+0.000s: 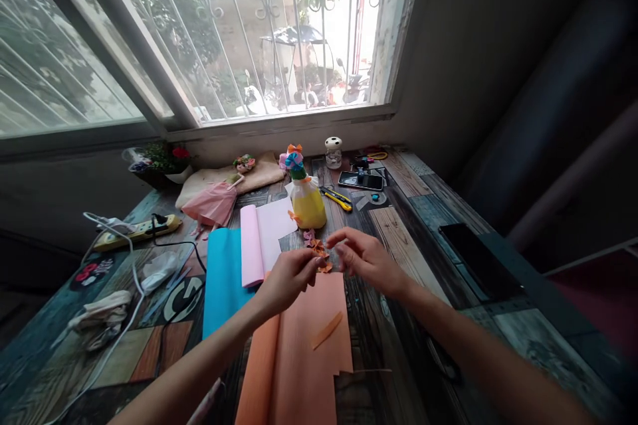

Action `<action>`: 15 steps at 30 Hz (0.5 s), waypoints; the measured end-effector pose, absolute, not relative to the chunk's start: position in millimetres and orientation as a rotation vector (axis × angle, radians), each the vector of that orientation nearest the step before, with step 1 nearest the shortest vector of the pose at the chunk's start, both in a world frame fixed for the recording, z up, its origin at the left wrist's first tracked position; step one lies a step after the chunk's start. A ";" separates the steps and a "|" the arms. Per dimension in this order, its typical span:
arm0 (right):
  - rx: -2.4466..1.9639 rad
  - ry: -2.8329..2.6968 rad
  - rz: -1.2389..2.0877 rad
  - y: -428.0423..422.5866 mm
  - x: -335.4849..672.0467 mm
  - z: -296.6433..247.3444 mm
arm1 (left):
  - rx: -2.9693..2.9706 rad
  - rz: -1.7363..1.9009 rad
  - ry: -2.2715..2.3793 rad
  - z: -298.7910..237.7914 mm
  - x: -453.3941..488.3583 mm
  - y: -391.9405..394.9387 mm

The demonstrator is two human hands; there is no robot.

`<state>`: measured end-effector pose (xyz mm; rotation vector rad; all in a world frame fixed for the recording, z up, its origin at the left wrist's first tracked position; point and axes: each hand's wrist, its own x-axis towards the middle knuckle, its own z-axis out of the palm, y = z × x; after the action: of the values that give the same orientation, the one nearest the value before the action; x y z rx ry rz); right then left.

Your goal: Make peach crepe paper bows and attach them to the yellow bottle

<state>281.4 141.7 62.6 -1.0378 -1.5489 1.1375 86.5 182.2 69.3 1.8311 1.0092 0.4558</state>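
Note:
My left hand (294, 272) is closed in a pinch above the orange crepe paper (309, 345); whatever sits between its fingertips is too small to make out. Facing it, my right hand (366, 259) has bent fingers with the thumb and forefinger apart, and nothing shows in them. Small orange paper flowers (319, 247) lie just beyond and between the hands, beside a pink one (309, 236). Behind them stands a yellow bottle (309, 206) with paper bows and a blue flower (294, 161) at its top. A cut orange strip (327, 331) rests on the crepe sheet.
Blue (224, 279) and pink (252, 246) paper rolls lie left. A yellow utility knife (337, 198), a phone (361, 180) and a spotted-lid jar (333, 153) are behind. Another dark phone (476, 259) lies right. A power strip (139, 232) with cables, a doll (214, 202) and cloth occupy the left.

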 end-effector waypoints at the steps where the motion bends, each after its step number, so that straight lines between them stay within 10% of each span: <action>1: -1.077 -1.484 1.132 139.3 287.0 59.1 | 1.878 0.428 1.042 72.3 81.0 182.3; 15: -1.221 -1.210 1.156 110.2 294.7 19.2 | 2.182 0.380 1.394 132.1 -23.0 186.3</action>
<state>294.7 110.2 19.2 -1.2215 -1.2103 1.1557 -23.0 186.3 132.1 2.1823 1.3935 0.3802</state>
